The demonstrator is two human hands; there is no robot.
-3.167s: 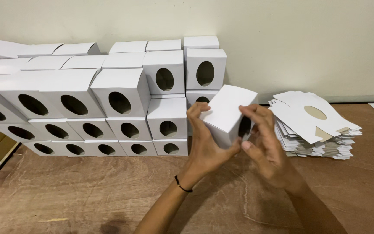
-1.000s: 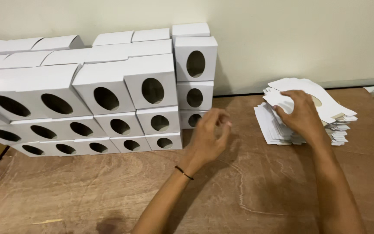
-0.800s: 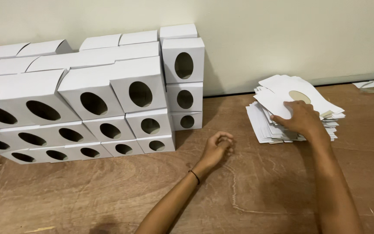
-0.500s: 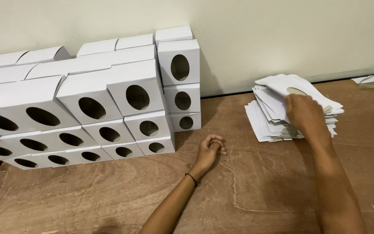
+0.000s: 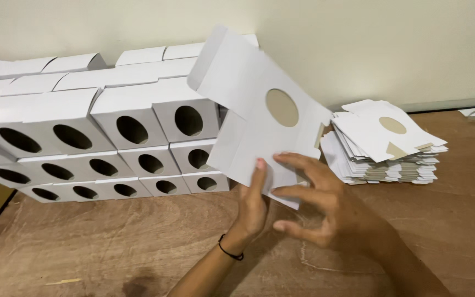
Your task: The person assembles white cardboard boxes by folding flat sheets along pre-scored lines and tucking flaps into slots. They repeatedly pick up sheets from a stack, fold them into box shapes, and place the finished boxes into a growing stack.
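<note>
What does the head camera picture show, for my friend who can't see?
Two hands, left hand and right hand, hold up a flat white cardboard cutout with a round hole. Folded white boxes are stacked left; a pile of flat cutouts lies right.

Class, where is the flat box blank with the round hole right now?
The flat blank is at centre in the head view, held up by both hands, in front of the stacked boxes and left of the pile of blanks.
</note>
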